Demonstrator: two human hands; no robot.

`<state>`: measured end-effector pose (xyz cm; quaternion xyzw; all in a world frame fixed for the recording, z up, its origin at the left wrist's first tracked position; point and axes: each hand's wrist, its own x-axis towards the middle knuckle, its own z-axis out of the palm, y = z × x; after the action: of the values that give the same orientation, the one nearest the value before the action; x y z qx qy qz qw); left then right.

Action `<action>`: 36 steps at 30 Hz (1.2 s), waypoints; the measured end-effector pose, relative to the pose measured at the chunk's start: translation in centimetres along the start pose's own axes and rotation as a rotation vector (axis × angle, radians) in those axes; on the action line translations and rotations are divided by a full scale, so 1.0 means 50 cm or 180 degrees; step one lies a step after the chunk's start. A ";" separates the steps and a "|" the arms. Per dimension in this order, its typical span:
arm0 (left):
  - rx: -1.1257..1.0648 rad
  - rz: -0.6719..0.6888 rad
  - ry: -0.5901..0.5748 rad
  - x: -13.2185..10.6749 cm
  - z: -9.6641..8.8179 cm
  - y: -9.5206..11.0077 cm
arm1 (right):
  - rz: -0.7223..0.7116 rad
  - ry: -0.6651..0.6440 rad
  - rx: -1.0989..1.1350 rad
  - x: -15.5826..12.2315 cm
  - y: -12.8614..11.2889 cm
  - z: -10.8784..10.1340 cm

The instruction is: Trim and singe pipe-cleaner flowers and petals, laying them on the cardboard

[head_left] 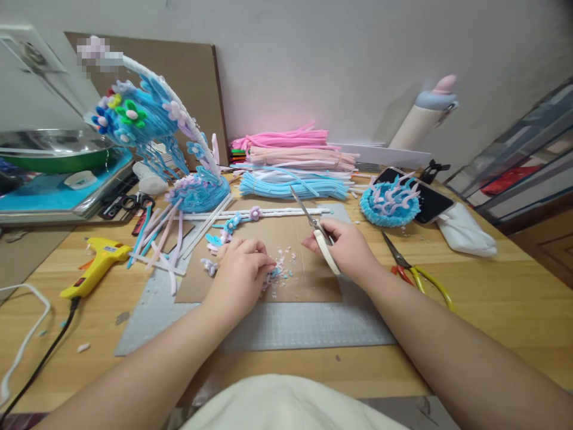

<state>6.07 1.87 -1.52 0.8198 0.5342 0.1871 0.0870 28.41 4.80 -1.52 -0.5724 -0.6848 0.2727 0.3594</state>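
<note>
My right hand (347, 248) is closed around a pair of scissors (326, 251) with pale handles, blades pointing up and away. Over a brown cardboard sheet (313, 280), my left hand (244, 269) has its fingers pinched together at a small pile of pink and blue fuzzy clippings (280, 272). Whatever sits between those fingertips is too small or hidden to make out. Just beyond the left hand lie small fuzzy blue and lilac flowers (233, 224) and a lilac piece (208, 266). A long white wrapped stem (286, 213) runs along the sheet's far edge.
A grey cutting mat (304, 328) lies under the cardboard. Left are a yellow glue gun (96, 266), loose pipe cleaners (165, 245) and a blue flowered pipe-cleaner lamp shape (143, 113). Pipe-cleaner bundles (293, 182) lie behind; yellow-handled pliers (414, 272) and a blue round piece (389, 203) sit right.
</note>
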 end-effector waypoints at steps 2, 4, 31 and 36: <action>0.0055 -0.0026 0.0024 0.003 -0.001 -0.003 | 0.0005 -0.0001 -0.0009 0.000 0.000 0.000; 0.0103 -0.0088 0.0071 0.000 -0.007 -0.003 | 0.0015 0.0003 -0.0025 0.000 0.000 0.000; -0.0360 0.0566 -0.0594 -0.110 -0.002 0.012 | 0.0098 0.0102 -0.0109 0.003 0.006 0.001; -0.0303 0.0693 -0.0478 -0.098 0.003 0.023 | 0.0098 0.0089 -0.0134 0.003 0.004 0.000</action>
<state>5.33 -3.05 -2.31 0.8795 0.4246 0.1587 0.1446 28.53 5.00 -1.64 -0.5941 -0.6763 0.2556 0.3526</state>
